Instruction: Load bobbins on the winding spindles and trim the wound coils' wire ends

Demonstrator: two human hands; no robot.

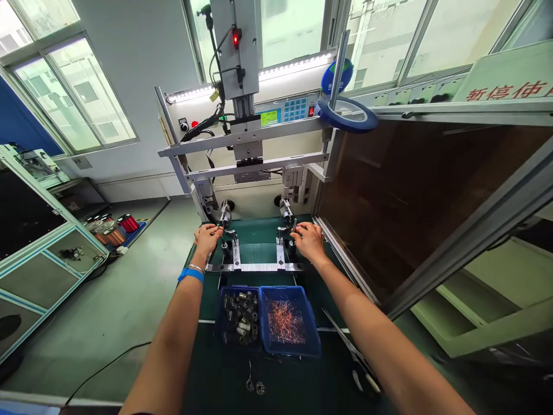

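Observation:
At the left spindle [225,214] of a bench-top machine, my left hand [207,237] is closed in a pinch, its fingertips by the metal end; what they pinch is too small to make out. My right hand [309,238] is closed beside the right spindle [285,212], with a small dark upright piece [295,224] at its fingertips. Between my hands stands a metal fixture [258,267] with two upright arms. In front of it, a blue bin [223,340] contains dark cylindrical metal parts. An adjoining blue bin [314,344] contains copper-coloured wire scraps.
Scissors [352,347] lie on the green bench mat [224,386] near my right forearm. Two small toothed metal parts [260,388] rest at the front. A metal crossbar [254,134] and a blue tape roll [367,120] are above. A dark panel [415,207] borders the right side.

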